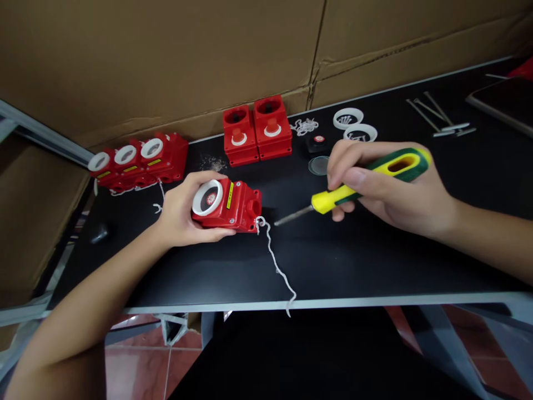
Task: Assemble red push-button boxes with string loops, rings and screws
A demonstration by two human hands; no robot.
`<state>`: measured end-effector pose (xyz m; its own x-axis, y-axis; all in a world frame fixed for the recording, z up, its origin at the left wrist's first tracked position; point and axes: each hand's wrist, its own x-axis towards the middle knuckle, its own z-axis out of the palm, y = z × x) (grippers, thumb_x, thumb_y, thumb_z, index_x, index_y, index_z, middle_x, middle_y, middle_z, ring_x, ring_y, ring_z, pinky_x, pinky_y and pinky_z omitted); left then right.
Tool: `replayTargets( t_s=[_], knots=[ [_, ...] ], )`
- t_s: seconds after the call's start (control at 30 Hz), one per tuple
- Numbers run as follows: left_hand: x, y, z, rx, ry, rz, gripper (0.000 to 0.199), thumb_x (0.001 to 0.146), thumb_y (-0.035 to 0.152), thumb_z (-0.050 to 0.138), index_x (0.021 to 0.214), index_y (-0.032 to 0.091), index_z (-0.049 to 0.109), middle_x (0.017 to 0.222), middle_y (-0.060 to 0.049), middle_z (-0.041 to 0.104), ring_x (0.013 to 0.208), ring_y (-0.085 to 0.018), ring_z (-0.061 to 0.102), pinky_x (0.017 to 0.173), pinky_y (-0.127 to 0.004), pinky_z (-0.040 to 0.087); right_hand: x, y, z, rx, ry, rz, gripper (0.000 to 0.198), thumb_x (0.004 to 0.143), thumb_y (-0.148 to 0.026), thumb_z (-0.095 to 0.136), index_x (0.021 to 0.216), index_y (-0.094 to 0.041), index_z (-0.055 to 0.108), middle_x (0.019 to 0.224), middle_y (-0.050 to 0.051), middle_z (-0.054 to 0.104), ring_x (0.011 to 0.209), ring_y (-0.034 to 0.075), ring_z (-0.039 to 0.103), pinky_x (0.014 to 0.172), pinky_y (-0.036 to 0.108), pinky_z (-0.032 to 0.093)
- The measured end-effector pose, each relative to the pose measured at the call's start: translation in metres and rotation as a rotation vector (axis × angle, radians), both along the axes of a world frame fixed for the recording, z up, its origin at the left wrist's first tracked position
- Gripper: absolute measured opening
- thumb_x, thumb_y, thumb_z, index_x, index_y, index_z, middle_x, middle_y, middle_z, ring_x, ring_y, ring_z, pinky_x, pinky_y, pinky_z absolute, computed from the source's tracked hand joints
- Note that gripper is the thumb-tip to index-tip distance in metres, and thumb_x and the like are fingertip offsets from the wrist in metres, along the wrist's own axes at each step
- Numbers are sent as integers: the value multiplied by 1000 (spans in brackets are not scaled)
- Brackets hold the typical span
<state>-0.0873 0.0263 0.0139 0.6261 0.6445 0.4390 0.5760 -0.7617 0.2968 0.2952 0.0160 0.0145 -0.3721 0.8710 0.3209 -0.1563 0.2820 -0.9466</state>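
Observation:
My left hand (179,214) is wrapped round a red plastic housing (239,205) on the black table. The housing has a white ring (207,198) at one end, a yellow label and screws on its face. From its right end a white string (277,264) trails to the table's front edge. In my right hand (395,194) is a yellow and green screwdriver (339,194), its handle gripped in closed fingers. The metal tip points left, just right of the housing and apart from it.
Finished-looking red housings (137,162) with white rings stand at the left. Two red housings (257,130) stand at the back. White dishes of screws (348,118), clear discs (318,165), a black part (316,144) and long metal rods (433,111) lie behind my right hand. Cardboard (187,61) lines the back.

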Motion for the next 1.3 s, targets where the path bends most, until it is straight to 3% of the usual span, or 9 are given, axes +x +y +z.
replayTargets(
  t_s=[0.13,0.3,0.47,0.67,0.9,1.13,1.3],
  knots=[
    [-1,1,-3,71,-40,-38,80,95,77,85,153,28,61,139,-10,82,109,-32,86,95,-49,76,-1,-8,5,79,35,64,27,101,-40,88,86,-19,80,86,2,69,60,14,74,53,30,62],
    [-4,2,-6,103,8,4,84,94,82,80,155,30,57,139,-10,82,109,-34,86,93,-50,76,-5,-14,3,178,6,20,12,101,-30,86,93,-22,82,94,2,69,74,14,77,61,30,66],
    [-4,1,-6,139,51,-24,87,93,82,81,157,31,54,137,-11,83,108,-34,87,89,-50,76,-3,-12,1,196,-6,26,12,101,-30,85,93,-23,82,93,4,70,75,16,77,60,31,66],
    [2,-3,-3,93,98,59,89,87,84,84,151,31,56,133,-10,84,108,-36,87,92,-53,75,-3,-13,3,205,-32,26,11,98,-30,89,91,-24,83,93,2,70,73,16,77,59,31,64],
    [3,-3,-5,132,77,20,88,88,80,86,154,31,54,136,-10,83,108,-37,87,90,-54,74,-2,-10,7,268,-83,20,15,99,-29,87,88,-22,79,85,2,75,74,16,77,93,41,63],
    [5,-3,-3,155,74,2,86,90,82,84,155,33,53,135,-8,84,106,-35,87,89,-52,75,0,-11,6,242,-91,32,11,100,-25,84,90,-22,79,88,1,75,76,14,78,68,31,60],
    [6,-4,-2,107,89,33,89,85,83,85,151,32,54,134,-9,84,107,-36,87,91,-54,75,-1,-11,1,288,-27,59,5,100,-17,81,96,-20,81,95,3,72,76,14,78,68,28,66]
  ],
)
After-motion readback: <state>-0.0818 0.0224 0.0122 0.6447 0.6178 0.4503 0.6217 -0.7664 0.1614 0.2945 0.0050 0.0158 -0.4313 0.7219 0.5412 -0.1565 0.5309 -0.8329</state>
